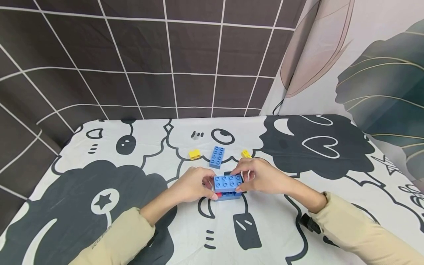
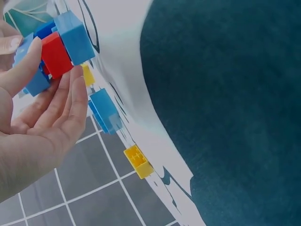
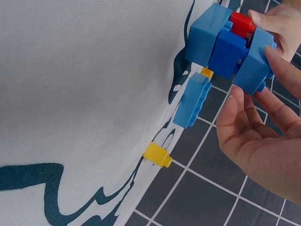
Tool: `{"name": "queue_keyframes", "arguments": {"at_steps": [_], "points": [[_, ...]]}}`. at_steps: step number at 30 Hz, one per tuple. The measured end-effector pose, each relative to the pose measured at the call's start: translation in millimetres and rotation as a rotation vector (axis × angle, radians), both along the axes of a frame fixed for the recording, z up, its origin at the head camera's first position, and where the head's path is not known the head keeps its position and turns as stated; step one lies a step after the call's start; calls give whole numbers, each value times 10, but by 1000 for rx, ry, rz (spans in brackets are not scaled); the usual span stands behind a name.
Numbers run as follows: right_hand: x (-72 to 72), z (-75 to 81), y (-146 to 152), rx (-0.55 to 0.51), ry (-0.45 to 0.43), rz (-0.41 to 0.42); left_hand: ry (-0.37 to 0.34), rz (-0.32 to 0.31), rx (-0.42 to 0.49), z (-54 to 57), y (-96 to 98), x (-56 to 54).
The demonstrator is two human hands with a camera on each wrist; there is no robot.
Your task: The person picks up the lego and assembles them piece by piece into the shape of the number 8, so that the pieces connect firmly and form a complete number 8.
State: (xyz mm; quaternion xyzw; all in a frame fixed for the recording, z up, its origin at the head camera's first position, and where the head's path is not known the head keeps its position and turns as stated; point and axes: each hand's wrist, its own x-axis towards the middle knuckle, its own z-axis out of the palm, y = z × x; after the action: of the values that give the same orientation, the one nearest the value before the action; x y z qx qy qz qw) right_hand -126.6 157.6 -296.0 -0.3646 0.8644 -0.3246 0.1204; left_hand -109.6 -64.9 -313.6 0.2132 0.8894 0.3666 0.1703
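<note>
A small stack of building bricks stands on the patterned cloth between both hands. Its top is a light blue brick (image 1: 226,187) with studs facing up. A red brick (image 2: 56,55) and a dark blue brick (image 3: 227,52) sit side by side in the middle layer, over another light blue brick (image 3: 207,34) at the bottom. My left hand (image 1: 190,185) grips the stack's left end, thumb at the front by the red brick, fingers behind. With thumb and fingers, my right hand (image 1: 266,176) pinches the right end of the top brick.
Just behind the stack lies a loose light blue brick (image 1: 216,157). One yellow brick (image 1: 194,154) is to its left, another yellow brick (image 1: 246,154) to its right. A dark gridded curtain (image 1: 139,48) hangs behind the cloth-covered table (image 1: 192,235).
</note>
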Motion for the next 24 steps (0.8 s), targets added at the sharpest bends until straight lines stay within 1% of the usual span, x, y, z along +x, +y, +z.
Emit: {"name": "queue_keyframes", "arguments": {"at_steps": [7,17,21,24], "points": [[0,8,-6,14,32,13,-10,-14,-3,24,-5,5],[4,-13,-2,27,58,21,63,-67,58,100,-33,28],[-2,-15,-2,19,48,25,81,-73,79,110,-45,21],[-8,-15,0,16,44,32,89,-64,92,113,-48,22]]}}
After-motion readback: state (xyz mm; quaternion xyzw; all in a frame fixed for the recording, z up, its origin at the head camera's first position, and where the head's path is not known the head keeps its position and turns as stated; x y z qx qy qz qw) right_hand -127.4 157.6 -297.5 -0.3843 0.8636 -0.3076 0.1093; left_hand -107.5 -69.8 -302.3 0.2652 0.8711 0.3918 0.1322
